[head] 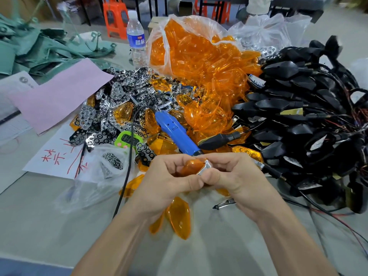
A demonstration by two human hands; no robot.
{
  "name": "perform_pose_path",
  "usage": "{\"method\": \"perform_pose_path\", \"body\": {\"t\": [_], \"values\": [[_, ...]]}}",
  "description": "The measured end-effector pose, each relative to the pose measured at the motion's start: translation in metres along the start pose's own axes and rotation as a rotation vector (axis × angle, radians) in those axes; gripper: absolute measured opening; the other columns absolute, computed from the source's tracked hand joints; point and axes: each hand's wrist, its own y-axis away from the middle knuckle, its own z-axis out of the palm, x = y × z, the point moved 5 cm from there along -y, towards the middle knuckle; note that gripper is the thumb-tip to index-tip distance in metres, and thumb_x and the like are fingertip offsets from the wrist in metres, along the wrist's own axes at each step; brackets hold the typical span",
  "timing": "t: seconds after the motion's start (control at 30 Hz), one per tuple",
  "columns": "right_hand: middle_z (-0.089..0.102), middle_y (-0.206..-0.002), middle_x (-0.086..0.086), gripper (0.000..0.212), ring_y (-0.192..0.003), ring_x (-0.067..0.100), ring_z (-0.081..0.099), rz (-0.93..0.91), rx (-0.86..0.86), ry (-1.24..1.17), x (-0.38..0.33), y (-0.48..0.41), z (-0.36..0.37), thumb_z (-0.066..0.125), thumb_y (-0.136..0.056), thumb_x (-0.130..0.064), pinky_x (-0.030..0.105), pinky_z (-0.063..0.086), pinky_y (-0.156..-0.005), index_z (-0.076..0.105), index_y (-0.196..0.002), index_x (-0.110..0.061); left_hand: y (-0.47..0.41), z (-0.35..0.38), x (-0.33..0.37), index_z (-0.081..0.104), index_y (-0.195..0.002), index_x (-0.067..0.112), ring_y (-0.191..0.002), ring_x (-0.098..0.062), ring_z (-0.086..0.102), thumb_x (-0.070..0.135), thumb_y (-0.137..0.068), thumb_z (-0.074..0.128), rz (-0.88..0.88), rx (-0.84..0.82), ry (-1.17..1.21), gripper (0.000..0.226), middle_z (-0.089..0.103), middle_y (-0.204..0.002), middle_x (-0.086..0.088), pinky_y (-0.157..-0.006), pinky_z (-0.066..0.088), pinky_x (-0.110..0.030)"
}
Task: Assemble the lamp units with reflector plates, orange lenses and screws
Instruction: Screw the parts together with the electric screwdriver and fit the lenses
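Both hands meet low in the middle of the view. My left hand (169, 180) and my right hand (235, 180) together hold an orange lens (192, 166) with a chrome reflector plate (206, 167) at its right end; fingers and thumbs curl round the pair. A pile of chrome reflector plates (111, 110) lies at centre left. Orange lenses spill from a clear bag (199, 56) behind. Black lamp housings with wires (308, 120) are heaped on the right. Small screws (112, 161) sit in a clear plastic bag left of my hands.
A blue electric screwdriver (175, 132) lies just beyond my hands, its black cord (127, 170) running toward me. Loose orange lenses (179, 218) lie under my wrists. A green timer (128, 139), metal tweezers (224, 204), pink paper (59, 94) and a water bottle (136, 40) are nearby.
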Motion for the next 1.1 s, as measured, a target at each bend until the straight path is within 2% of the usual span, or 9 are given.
{"method": "perform_pose_path", "body": {"t": [0.3, 0.43, 0.53, 0.6, 0.73, 0.83, 0.93, 1.03, 1.1], "values": [[0.076, -0.106, 0.021, 0.040, -0.103, 0.036, 0.073, 0.011, 0.110, -0.076, 0.010, 0.005, 0.012, 0.080, -0.078, -0.035, 0.039, 0.061, -0.085, 0.079, -0.110, -0.011, 0.012, -0.002, 0.013, 0.083, -0.104, 0.021, -0.092, -0.028, 0.078, 0.023, -0.077, 0.085, 0.032, 0.063, -0.092, 0.028, 0.081, -0.097, -0.010, -0.079, 0.061, -0.034], [0.074, -0.114, 0.017, 0.030, -0.110, 0.034, 0.071, 0.108, 0.130, -0.101, 0.025, -0.003, 0.005, 0.075, -0.089, -0.023, 0.044, 0.059, -0.091, 0.076, -0.118, -0.013, 0.002, -0.007, 0.002, 0.084, -0.100, 0.025, -0.088, -0.020, 0.078, 0.018, -0.078, 0.087, -0.032, 0.169, -0.230, 0.024, 0.081, -0.091, -0.001, -0.079, 0.063, -0.034], [0.078, -0.107, 0.005, 0.035, -0.099, 0.023, 0.074, 0.122, 0.265, 0.017, 0.032, -0.007, -0.003, 0.070, -0.092, 0.000, 0.031, 0.060, -0.078, 0.074, -0.118, -0.022, -0.002, -0.013, 0.001, 0.083, -0.097, 0.038, -0.089, 0.000, 0.073, 0.022, -0.081, 0.086, 0.089, 0.351, -0.772, 0.023, 0.078, -0.092, 0.021, -0.082, 0.059, -0.023], [0.079, -0.106, 0.002, 0.045, -0.097, 0.022, 0.075, 0.089, 0.272, 0.093, 0.034, -0.005, -0.001, 0.069, -0.089, 0.007, 0.034, 0.062, -0.081, 0.075, -0.117, -0.028, -0.001, -0.010, 0.003, 0.083, -0.093, 0.041, -0.104, 0.003, 0.069, 0.019, -0.078, 0.087, 0.219, 0.415, -0.955, 0.026, 0.078, -0.102, 0.023, -0.095, 0.055, -0.025], [0.078, -0.098, -0.013, 0.043, -0.095, 0.007, 0.075, 0.045, 0.387, 0.388, 0.037, 0.001, -0.002, 0.080, -0.081, 0.002, 0.033, 0.062, -0.086, 0.079, -0.098, -0.037, 0.000, -0.013, -0.006, 0.083, -0.086, 0.034, -0.106, 0.002, 0.068, 0.012, -0.067, 0.094, 0.294, 0.383, -0.957, 0.031, 0.078, -0.098, 0.018, -0.100, 0.054, -0.025], [0.073, -0.088, -0.030, 0.029, -0.088, -0.010, 0.068, 0.109, 0.453, 0.649, 0.045, 0.011, -0.002, 0.089, -0.078, -0.019, 0.015, 0.054, -0.078, 0.076, -0.087, -0.044, -0.003, -0.026, -0.014, 0.080, -0.092, 0.043, -0.119, 0.012, 0.059, 0.005, -0.069, 0.090, 0.206, 0.303, -0.900, 0.046, 0.072, -0.108, 0.032, -0.108, 0.040, -0.010], [0.065, -0.101, -0.040, 0.028, -0.095, -0.015, 0.061, 0.083, 0.499, 0.862, 0.049, 0.026, -0.001, 0.089, -0.076, -0.022, 0.010, 0.047, -0.089, 0.074, -0.083, -0.044, 0.000, -0.053, -0.010, 0.074, -0.098, 0.056, -0.115, 0.021, 0.056, 0.004, -0.076, 0.083, 0.140, 0.401, -0.815, 0.058, 0.064, -0.104, 0.048, -0.097, 0.034, 0.003], [0.070, -0.118, -0.023, 0.029, -0.116, -0.001, 0.058, 0.005, 0.438, 1.069, 0.054, 0.037, 0.005, 0.093, -0.070, -0.015, 0.035, 0.046, -0.109, 0.079, -0.086, -0.036, 0.005, -0.064, 0.001, 0.074, -0.087, 0.054, -0.106, 0.019, 0.060, 0.017, -0.080, 0.082, 0.101, 0.441, -0.843, 0.039, 0.067, -0.099, 0.045, -0.089, 0.036, 0.003], [0.075, -0.111, -0.016, 0.033, -0.112, 0.011, 0.063, -0.028, 0.480, 1.186, 0.059, 0.045, 0.003, 0.096, -0.064, -0.014, 0.045, 0.045, -0.106, 0.080, -0.085, -0.033, 0.011, -0.053, 0.000, 0.075, -0.101, 0.053, -0.120, 0.015, 0.054, 0.037, -0.076, 0.079, 0.058, 0.324, -0.915, 0.030, 0.069, -0.116, 0.033, -0.103, 0.034, -0.006]]}}
